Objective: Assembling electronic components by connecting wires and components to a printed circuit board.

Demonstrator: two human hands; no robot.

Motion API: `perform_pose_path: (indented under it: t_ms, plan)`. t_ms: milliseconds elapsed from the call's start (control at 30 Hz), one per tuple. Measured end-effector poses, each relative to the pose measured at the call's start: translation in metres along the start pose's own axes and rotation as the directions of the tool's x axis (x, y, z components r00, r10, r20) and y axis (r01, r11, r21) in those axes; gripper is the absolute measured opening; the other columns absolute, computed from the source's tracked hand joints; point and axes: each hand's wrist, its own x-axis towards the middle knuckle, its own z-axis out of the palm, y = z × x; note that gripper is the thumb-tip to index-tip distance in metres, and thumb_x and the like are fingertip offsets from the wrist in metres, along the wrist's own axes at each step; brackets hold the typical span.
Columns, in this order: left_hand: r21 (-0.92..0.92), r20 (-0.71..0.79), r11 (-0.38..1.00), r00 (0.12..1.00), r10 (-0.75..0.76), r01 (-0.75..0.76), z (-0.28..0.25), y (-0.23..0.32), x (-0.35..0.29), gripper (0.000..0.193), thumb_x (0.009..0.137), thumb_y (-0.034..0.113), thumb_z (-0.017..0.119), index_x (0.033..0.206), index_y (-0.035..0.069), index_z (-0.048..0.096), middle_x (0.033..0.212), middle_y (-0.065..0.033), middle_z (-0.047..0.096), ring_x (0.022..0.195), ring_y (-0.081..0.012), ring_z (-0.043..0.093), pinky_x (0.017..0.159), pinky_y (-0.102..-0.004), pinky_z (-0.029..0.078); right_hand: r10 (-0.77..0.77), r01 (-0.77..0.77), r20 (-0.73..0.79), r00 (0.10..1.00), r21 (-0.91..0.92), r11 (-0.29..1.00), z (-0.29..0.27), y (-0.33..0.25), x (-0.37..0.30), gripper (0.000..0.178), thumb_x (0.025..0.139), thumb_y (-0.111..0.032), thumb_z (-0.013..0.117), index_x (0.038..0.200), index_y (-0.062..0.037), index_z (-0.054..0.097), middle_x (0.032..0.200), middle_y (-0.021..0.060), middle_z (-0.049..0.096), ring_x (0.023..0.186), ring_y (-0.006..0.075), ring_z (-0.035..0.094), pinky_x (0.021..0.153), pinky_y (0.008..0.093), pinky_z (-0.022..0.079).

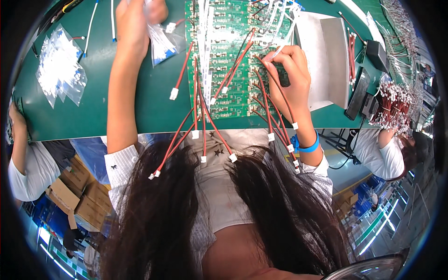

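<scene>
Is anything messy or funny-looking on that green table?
Nothing looks broken or spilled. The red wires from the green circuit boards dangle over the table's near edge, loose and crossing. The left hand holds a small plastic bag; the right hand pinches a wire end.

A small clear plastic bag (161,39) is in the left hand (140,18). More clear bags (60,70) lie on the green table (140,102). Brown boxes (74,196) sit below.

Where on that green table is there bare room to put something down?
Bare green mat lies between the left forearm and the circuit board panel, and between the clear bags and that forearm. Crowded: the panel, strung with red wires under the right hand.
</scene>
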Motion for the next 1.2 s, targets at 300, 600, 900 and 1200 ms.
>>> perform_pose_path:
  t_ms: [300,600,900,1200]
  plan:
    - [0.003,0.008,1.0,1.0,-0.007,0.007,0.001,-0.001,0.002,0.031,0.094,0.029,0.04,0.106,0.003,0.051,0.059,0.0029,0.034,0.045,-0.0049,0.029,0.041,-0.0179,0.025,-0.162,0.149,-0.097,0.982,-0.124,0.981,0.004,-0.005,0.001,0.019,0.067,0.008,0.064,0.082,-0.0011,0.056,0.083,0.0092,0.05,0.074,0.026,0.048,0.063,0.0346,0.04]
    - [-0.009,0.024,1.0,1.0,-0.018,0.018,0.005,-0.001,0.002,0.031,0.094,0.03,0.039,0.105,0.003,0.051,0.059,0.0028,0.034,0.045,-0.005,0.029,0.042,-0.0178,0.025,-0.212,0.189,-0.102,0.972,-0.199,0.962,0.005,-0.007,-0.001,0.021,0.065,0.011,0.062,0.082,0.0014,0.057,0.08,0.01,0.051,0.069,0.0249,0.05,0.057,0.0333,0.04]
    - [0.02,0.032,0.999,0.999,-0.027,0.026,0.006,0.002,0.004,0.03,0.094,0.029,0.039,0.105,0.004,0.051,0.059,0.0029,0.035,0.046,-0.0049,0.03,0.042,-0.0181,0.025,-0.238,0.218,-0.09,0.967,-0.192,0.957,0.006,-0.006,-0.003,0.026,0.062,0.011,0.063,0.087,0.0049,0.057,0.079,0.0117,0.053,0.07,0.026,0.052,0.058,0.0333,0.042]
    - [-0.021,0.049,0.999,0.998,-0.035,0.036,0.005,-0.003,0.005,0.029,0.095,0.026,0.036,0.105,0.002,0.05,0.059,0.0018,0.037,0.046,-0.0055,0.03,0.042,-0.0189,0.025,0.03,-0.029,-0.02,0.999,0.045,0.999,-0.005,-0.006,-0.003,0.019,0.067,0.006,0.066,0.085,0.0,0.062,0.077,0.0095,0.058,0.07,0.0224,0.057,0.061,0.0302,0.046]
